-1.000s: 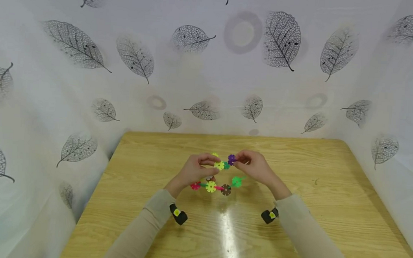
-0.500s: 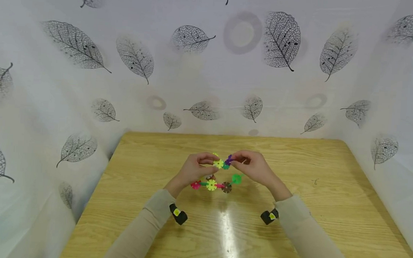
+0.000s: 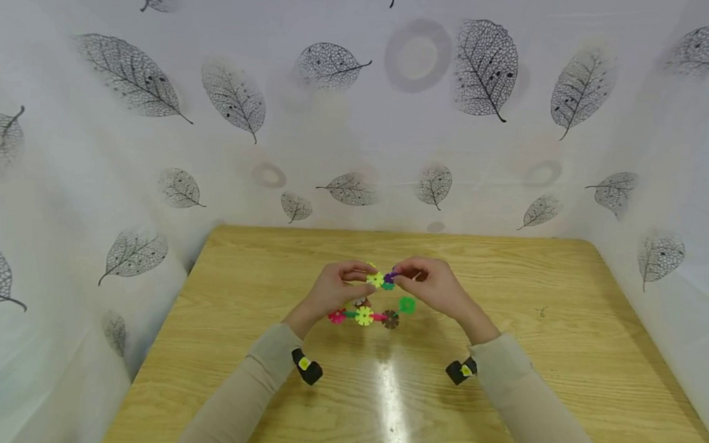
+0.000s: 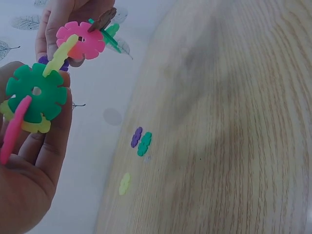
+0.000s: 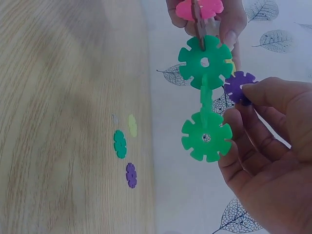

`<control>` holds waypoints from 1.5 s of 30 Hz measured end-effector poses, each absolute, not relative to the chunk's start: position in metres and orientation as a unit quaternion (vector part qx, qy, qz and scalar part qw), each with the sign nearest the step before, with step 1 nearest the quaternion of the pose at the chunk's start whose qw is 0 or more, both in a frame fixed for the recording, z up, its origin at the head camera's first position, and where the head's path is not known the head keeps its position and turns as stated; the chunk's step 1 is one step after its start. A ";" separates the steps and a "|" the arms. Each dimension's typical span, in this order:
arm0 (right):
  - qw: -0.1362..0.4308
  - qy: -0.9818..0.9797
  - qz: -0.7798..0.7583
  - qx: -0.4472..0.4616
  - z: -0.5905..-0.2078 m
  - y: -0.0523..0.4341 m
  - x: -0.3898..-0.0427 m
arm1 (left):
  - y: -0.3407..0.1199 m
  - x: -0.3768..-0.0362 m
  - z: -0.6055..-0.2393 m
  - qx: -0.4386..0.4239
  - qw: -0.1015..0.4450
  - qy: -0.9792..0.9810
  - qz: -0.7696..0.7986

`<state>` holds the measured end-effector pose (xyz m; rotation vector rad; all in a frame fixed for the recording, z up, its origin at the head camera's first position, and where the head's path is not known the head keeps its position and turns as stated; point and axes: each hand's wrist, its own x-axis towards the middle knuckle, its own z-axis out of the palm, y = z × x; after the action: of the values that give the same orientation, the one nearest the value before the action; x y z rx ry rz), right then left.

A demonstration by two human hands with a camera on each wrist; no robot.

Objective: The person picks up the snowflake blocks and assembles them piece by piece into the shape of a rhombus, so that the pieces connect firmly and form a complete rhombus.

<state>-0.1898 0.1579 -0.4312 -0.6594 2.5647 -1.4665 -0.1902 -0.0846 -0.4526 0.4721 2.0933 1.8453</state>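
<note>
A chain of slotted, flower-shaped plastic discs hangs above the table in a loop of yellow, pink, brown and green pieces. My left hand (image 3: 333,289) pinches a yellow disc (image 3: 375,280) of that chain between thumb and fingers. Between thumb and fingertips of my right hand (image 3: 437,287) is a purple disc (image 5: 240,87), its edge right at a teal disc (image 3: 388,286) beside the yellow one. Lower in the loop are a brown disc (image 3: 390,319) and another yellow disc (image 3: 363,316). Two bright green discs, one a green disc (image 5: 206,137), dangle near my right fingers.
On the wooden table (image 3: 246,404) lie a loose purple disc (image 4: 136,137), a green disc (image 4: 145,144) and a pale yellow disc (image 4: 125,184). A white leaf-print cloth (image 3: 360,134) stands behind and along both sides of the table.
My right hand has shifted slightly left, bringing the purple disc against the teal one and turning it from face-on towards edge-on. The loop's lower discs have risen a little.
</note>
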 end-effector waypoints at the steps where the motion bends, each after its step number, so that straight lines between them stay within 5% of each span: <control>1: 0.056 0.845 -0.484 -0.219 -0.426 0.157 -0.187 | -0.085 -0.190 -0.452 0.163 0.155 0.733 0.642; 45: 0.085 0.813 -0.539 -0.206 -0.422 0.157 -0.182 | -0.081 -0.192 -0.454 0.144 0.173 0.714 0.663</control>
<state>-0.1822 0.1567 -0.4222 -0.6159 2.4236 -1.6065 -0.1917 -0.0814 -0.4541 0.4080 2.0256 1.8802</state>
